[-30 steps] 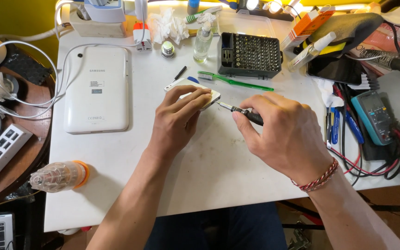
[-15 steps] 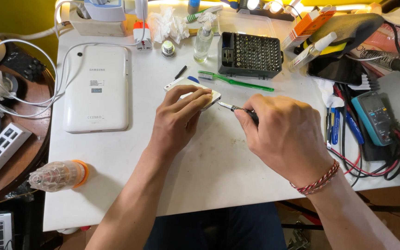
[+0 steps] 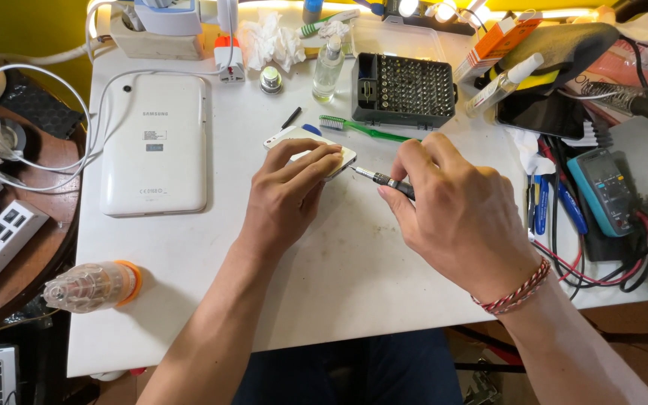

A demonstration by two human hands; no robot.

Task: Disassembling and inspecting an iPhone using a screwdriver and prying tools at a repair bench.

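Left hand (image 3: 286, 199) lay flat, fingers (image 3: 316, 159) spread and pressed down on a small white phone (image 3: 339, 156), thin slab with rounded corners, near the middle of the white surface (image 3: 211, 255); not gripping, just pinning it. Right hand (image 3: 463, 217) had its fingers closed around a slim screwdriver (image 3: 380, 178), dark knurled handle and shiny metal shaft, tip touching the phone's right edge. Red-and-white braided cord on the right wrist.

Surface was matte white, scuffed with small dark marks. To the left, a glossy white tablet (image 3: 155, 142) face down, rounded corners, white cable (image 3: 31, 135) looping off its side. Behind the phone: green toothbrush (image 3: 365, 131), short black pen-like stick (image 3: 291, 118), blue bit of plastic. Further back a dark rectangular case of screwdriver bits (image 3: 406, 90), rows of metal tips; clear glass bottle (image 3: 328, 67); crumpled white tissue (image 3: 268, 41). Right edge was crowded: teal multimeter (image 3: 601, 187), tangle of red and black wires (image 3: 609, 255), blue pens (image 3: 541, 206). Clear plastic bottle with orange cap (image 3: 91, 285) lay on its side at front left. Left hand hid most of the phone.
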